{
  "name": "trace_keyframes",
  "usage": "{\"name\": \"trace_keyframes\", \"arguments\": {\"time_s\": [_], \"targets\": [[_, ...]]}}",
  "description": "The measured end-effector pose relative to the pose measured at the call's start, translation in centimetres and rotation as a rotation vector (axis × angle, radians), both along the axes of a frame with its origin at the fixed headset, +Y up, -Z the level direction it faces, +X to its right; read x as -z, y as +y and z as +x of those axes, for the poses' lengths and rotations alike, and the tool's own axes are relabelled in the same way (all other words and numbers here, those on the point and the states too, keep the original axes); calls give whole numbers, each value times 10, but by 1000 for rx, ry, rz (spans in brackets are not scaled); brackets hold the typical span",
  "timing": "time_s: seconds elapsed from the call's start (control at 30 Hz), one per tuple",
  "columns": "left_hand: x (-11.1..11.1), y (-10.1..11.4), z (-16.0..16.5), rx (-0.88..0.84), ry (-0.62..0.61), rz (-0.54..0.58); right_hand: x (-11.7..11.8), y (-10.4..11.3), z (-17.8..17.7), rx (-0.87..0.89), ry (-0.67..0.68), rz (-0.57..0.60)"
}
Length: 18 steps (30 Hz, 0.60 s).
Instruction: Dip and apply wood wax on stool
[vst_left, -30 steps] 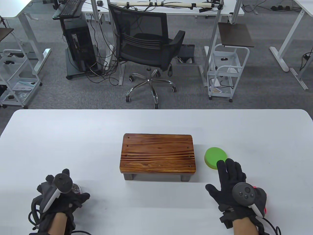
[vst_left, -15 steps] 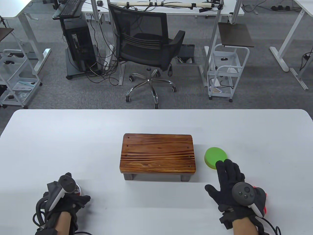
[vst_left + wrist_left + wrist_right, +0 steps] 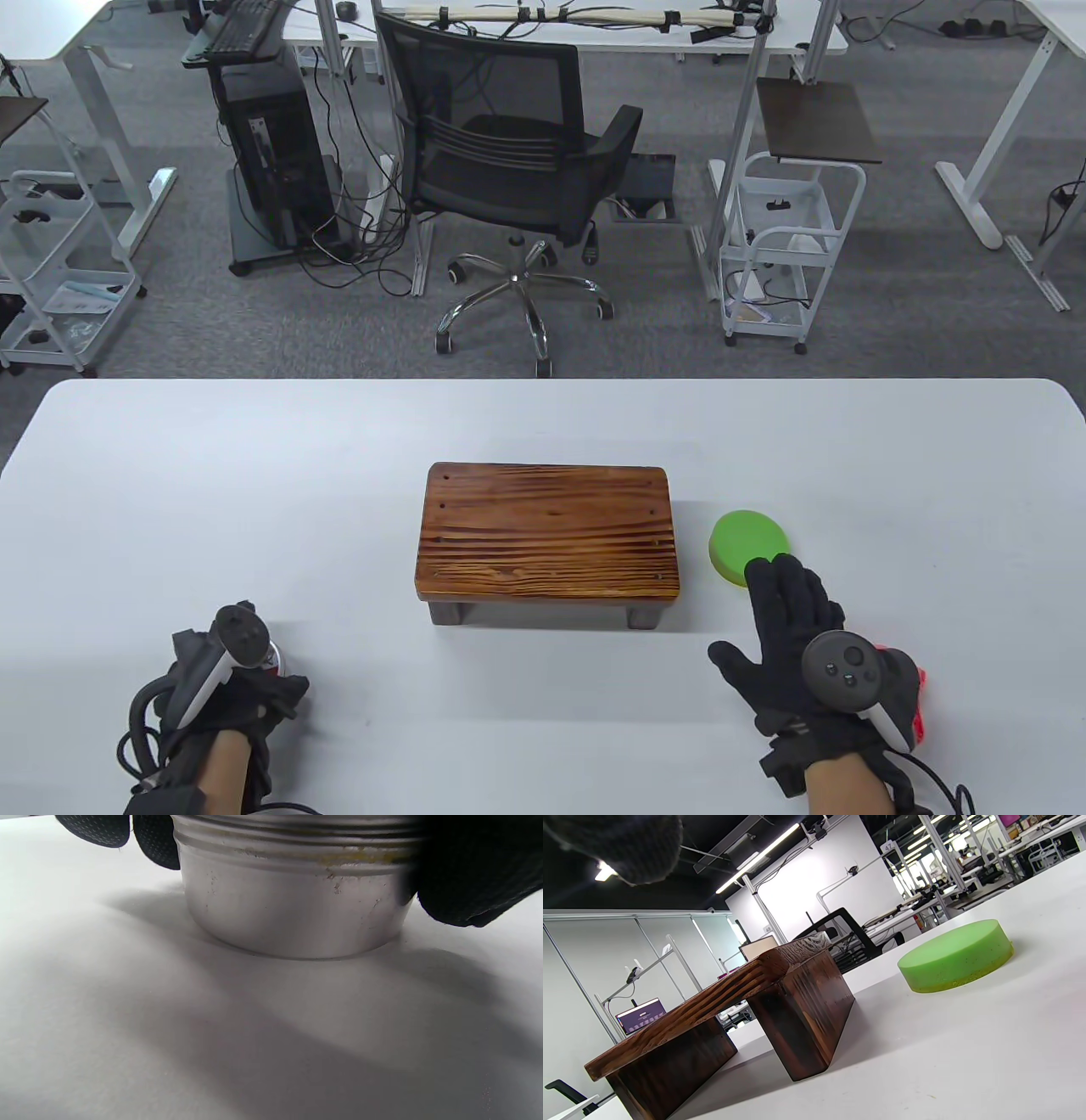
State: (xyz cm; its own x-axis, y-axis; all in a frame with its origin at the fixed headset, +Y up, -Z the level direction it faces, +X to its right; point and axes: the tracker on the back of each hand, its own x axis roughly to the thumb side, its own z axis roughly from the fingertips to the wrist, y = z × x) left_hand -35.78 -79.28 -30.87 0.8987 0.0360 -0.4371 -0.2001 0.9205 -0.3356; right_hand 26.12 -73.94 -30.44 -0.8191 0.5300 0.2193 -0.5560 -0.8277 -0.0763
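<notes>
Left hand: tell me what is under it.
Under the left hand stands a silver metal tin on the white table, fingers curled round its rim. The hand covers its top, so its contents cannot be seen.

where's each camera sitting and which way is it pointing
Table view: high, looking down on the stool, green sponge, both hands.
Left wrist view: at table level, facing the metal tin; left hand fingertips on it.
Right wrist view: low, tilted, facing stool and sponge; one fingertip.
Shared: stool and sponge in table and right wrist views.
</notes>
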Motion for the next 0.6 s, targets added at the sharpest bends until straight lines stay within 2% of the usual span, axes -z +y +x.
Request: {"name": "trace_keyframes", "arguments": {"time_s": [0.23, 0.37, 0.6], "targets": [[5, 3, -5, -17, -29, 16, 1, 0, 0, 11, 12, -9], [9, 14, -3, -19, -52, 42, 1, 0, 0, 8, 15, -11], [17, 64, 20, -20, -169, 147, 1, -1, -1, 5, 12, -24]]}}
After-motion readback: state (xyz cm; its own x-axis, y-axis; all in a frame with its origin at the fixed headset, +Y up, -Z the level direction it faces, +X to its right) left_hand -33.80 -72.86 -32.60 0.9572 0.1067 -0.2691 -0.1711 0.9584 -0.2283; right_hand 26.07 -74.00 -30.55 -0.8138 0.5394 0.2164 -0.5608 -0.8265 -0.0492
